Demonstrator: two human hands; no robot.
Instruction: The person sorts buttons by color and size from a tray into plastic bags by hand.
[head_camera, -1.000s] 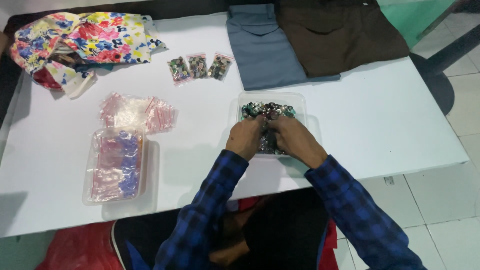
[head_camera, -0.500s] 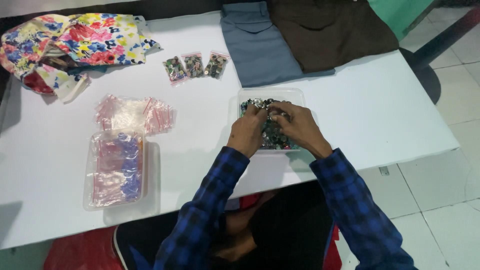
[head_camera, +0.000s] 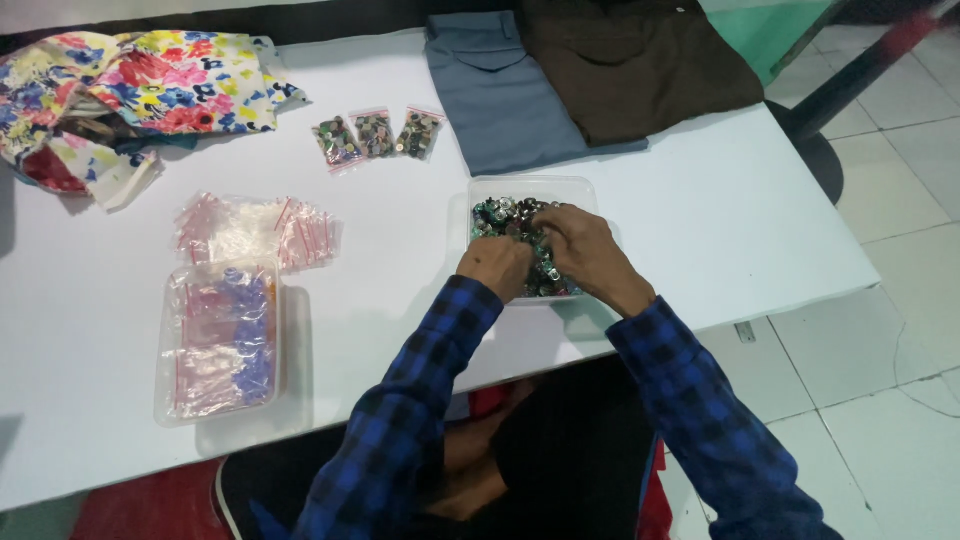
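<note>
Head view: both hands work inside a clear plastic tub (head_camera: 590, 192) of small, shiny mixed buttons (head_camera: 505, 215) near the white table's (head_camera: 700, 230) front edge. Left hand (head_camera: 495, 267) is curled nearly closed; what it pinches cannot be told. Right hand (head_camera: 580, 250) is half-open, fingertips buried in the buttons. Judged step: picking out a portion. At 10 o'clock from the tub, three filled small bags (head_camera: 376, 135) lie in a row. At 9 o'clock, empty zip bags (head_camera: 255, 228) form a loose, glossy heap. Filling one calls for a firm pinch.

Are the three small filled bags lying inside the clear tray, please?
No, the three bags lie on the white table, apart from the tray.
</note>
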